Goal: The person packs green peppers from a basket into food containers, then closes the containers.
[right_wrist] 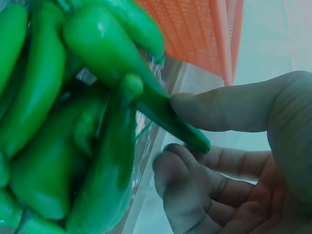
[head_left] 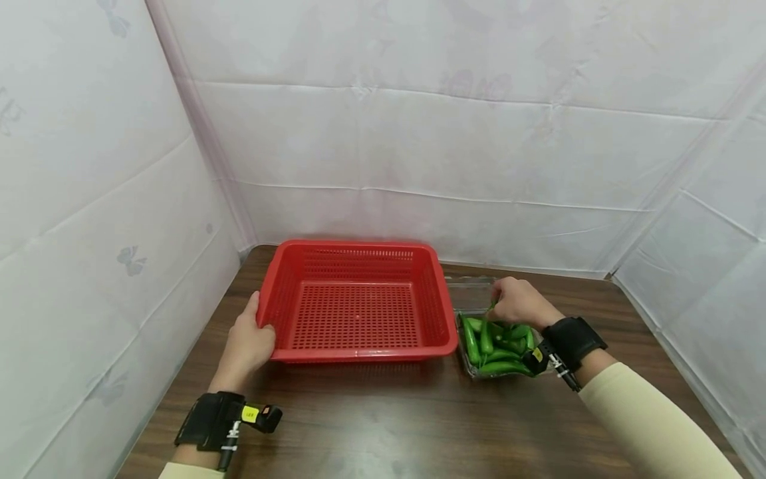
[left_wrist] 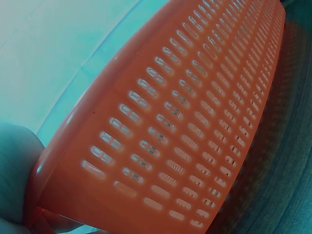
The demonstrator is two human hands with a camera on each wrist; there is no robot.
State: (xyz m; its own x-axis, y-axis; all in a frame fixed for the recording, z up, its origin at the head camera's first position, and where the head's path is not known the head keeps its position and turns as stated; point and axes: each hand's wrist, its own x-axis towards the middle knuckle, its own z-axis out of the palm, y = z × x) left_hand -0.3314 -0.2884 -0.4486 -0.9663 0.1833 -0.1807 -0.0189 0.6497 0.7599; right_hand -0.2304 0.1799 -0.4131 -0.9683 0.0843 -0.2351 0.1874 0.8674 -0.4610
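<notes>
A red plastic basket with slotted sides stands on the table. My left hand grips its left rim near the front corner; in the left wrist view only part of that hand shows beside the rim. To the basket's right, a clear plastic tray holds several green peppers. Over the tray's far side, my right hand pinches one green pepper near its narrow end, between thumb and fingers. That pepper still lies against the others. Inside, the basket's slotted floor is bare.
The dark wood table reaches toward me in front of the basket. White sheeting hangs close behind the basket and tray, and along both sides. The tray sits right beside the basket's right wall.
</notes>
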